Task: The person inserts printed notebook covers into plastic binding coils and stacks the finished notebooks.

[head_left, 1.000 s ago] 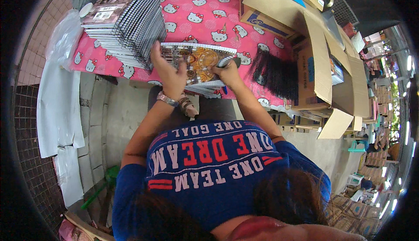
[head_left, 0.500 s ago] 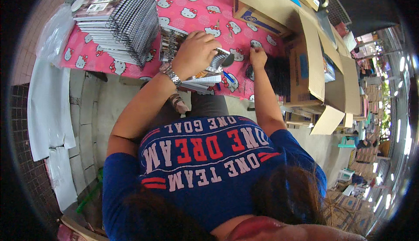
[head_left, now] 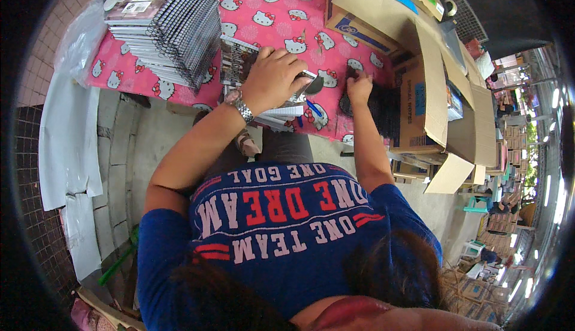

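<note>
My left hand (head_left: 277,79), with a metal watch at its wrist, lies over a notebook (head_left: 238,61) with a dark printed cover. Its fingers curl across the notebook, hiding much of it. Below are white page edges (head_left: 281,114) at the table's near edge. Beside my left thumb shows a dark rounded piece (head_left: 329,79). A blue pen (head_left: 314,108) lies close by. Further right, my right hand (head_left: 359,88) has its fingers drawn together above a pile of black binding coils (head_left: 380,109). What is between those fingertips is too small and dark to make out.
A tall stack of spiral-bound notebooks (head_left: 159,22) stands at the left on the pink patterned tablecloth (head_left: 263,18). Open cardboard boxes (head_left: 413,100) line the right side. A clear plastic bag (head_left: 84,37) hangs at the left corner. Green stools (head_left: 476,204) stand farther off.
My right hand has shifted slightly down, its fingers now bent together over the black coils. My left hand stays on the notebook, its fingers a little more spread. The view has tilted slightly.
</note>
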A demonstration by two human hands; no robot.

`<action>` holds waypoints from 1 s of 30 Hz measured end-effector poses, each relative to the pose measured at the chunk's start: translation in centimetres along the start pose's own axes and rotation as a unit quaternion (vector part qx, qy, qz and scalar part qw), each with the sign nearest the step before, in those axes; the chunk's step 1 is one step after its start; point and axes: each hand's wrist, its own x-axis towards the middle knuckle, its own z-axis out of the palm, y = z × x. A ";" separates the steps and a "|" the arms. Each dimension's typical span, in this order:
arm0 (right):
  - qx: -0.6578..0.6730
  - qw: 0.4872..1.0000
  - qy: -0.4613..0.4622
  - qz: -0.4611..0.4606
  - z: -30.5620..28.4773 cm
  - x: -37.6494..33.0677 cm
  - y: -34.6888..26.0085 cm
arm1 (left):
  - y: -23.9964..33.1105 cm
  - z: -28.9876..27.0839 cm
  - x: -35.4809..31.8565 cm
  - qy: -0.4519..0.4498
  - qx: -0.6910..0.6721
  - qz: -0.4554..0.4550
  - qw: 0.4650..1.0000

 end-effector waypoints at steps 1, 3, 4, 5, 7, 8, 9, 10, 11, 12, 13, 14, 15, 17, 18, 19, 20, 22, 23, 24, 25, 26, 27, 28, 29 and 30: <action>0.040 0.999 0.008 -0.034 -1.0 -0.2 -1.3 | -0.1 0.0 -0.1 -0.005 0.007 -0.006 1.000; 0.121 0.987 0.026 -0.101 -4.6 -0.5 -4.6 | -0.2 -0.1 -0.2 -0.015 0.021 -0.017 1.000; 0.194 0.970 0.004 -0.145 -6.6 -1.0 -6.8 | -0.2 -0.1 -0.1 -0.019 0.020 -0.022 0.999; 0.265 0.946 -0.018 -0.186 -8.4 -1.7 -9.3 | -0.1 -0.1 -0.1 -0.023 0.019 -0.026 0.999; 0.349 0.912 -0.082 -0.201 -11.4 -4.0 -13.1 | 0.1 -0.2 -0.2 -0.026 0.024 -0.030 0.999; 0.361 0.907 -0.124 -0.176 -12.2 -5.0 -14.1 | 0.1 -0.2 -0.3 -0.023 0.029 -0.028 0.999; 0.381 0.899 -0.126 -0.174 -11.8 -5.4 -14.1 | 0.2 -0.3 -0.2 -0.019 0.033 -0.026 0.999; 0.387 0.896 -0.144 -0.163 -11.8 -5.7 -13.9 | 0.4 -0.4 -0.1 -0.020 0.031 -0.025 0.999; 0.394 0.892 -0.161 -0.153 -11.8 -6.0 -13.8 | 0.7 -0.5 0.0 -0.021 0.029 -0.024 0.999; 0.401 0.887 -0.180 -0.141 -11.8 -6.4 -13.7 | 0.9 -0.6 -0.1 -0.025 0.026 -0.025 0.999; 0.393 0.886 -0.141 -0.204 -11.6 -6.4 -13.5 | 0.9 -0.6 -0.2 -0.017 0.026 -0.020 0.999; 0.414 0.879 -0.133 -0.197 -11.5 -6.5 -13.6 | 0.8 -0.4 -0.3 -0.009 0.025 -0.015 1.000; 0.435 0.872 -0.125 -0.189 -11.5 -6.5 -13.8 | 0.7 -0.3 -0.3 -0.001 0.024 -0.009 1.000; 0.444 0.867 -0.115 -0.194 -11.7 -6.3 -14.1 | 0.5 -0.3 -0.4 -0.007 0.025 -0.010 1.000; 0.434 0.870 -0.113 -0.206 -12.1 -6.2 -14.4 | 0.5 -0.3 -0.5 -0.010 0.026 -0.009 1.000; 0.423 0.872 -0.111 -0.218 -12.5 -6.0 -14.6 | 0.5 -0.4 -0.5 -0.012 0.026 -0.012 1.000; 0.417 0.875 -0.125 -0.210 -12.9 -6.0 -14.8 | 0.6 -0.5 -0.5 -0.014 0.026 -0.014 0.999; 0.403 0.882 -0.151 -0.192 -13.7 -6.1 -15.0 | 0.6 -0.5 -0.3 -0.014 0.018 -0.017 1.000; 0.391 0.886 -0.146 -0.203 -13.8 -5.9 -14.9 | 0.6 -0.5 -0.2 -0.011 0.012 -0.018 1.000; 0.378 0.889 -0.141 -0.214 -13.9 -5.7 -14.8 | 0.6 -0.4 -0.3 -0.009 0.007 -0.020 1.000; 0.365 0.893 -0.135 -0.226 -14.0 -5.6 -14.7 | 0.6 -0.3 -0.3 -0.003 0.009 -0.017 1.000; 0.356 0.894 -0.136 -0.235 -14.1 -5.6 -14.7 | 0.6 -0.2 -0.3 0.002 0.011 -0.015 1.000; 0.349 0.895 -0.137 -0.244 -14.2 -5.8 -15.0 | 0.6 -0.2 -0.3 0.008 0.014 -0.013 1.000; 0.341 0.895 -0.138 -0.253 -14.3 -5.9 -15.2 | 0.5 -0.2 -0.3 0.003 0.014 -0.016 1.000; 0.339 0.897 -0.134 -0.249 -14.3 -6.2 -15.5 | 0.4 -0.2 -0.3 -0.001 0.013 -0.019 1.000; 0.337 0.899 -0.131 -0.246 -14.4 -6.4 -15.8 | 0.4 -0.3 -0.3 -0.005 0.012 -0.022 1.000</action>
